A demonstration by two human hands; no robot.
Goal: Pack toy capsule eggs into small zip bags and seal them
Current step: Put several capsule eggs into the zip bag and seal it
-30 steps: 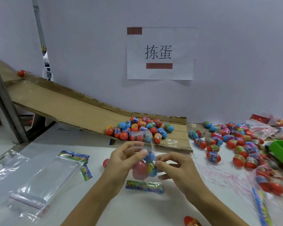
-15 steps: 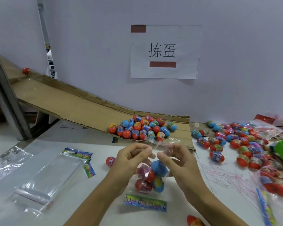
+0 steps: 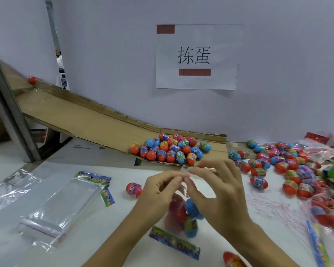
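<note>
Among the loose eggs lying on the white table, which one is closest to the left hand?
The lone red egg just left of the left hand. It lies by itself; the other loose eggs crowd the cardboard ramp or the table's right side.

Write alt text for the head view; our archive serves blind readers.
Both hands, left hand and right hand, pinch the top of a clear zip bag holding capsule eggs above a white table; more eggs pile on a cardboard ramp behind.
</note>
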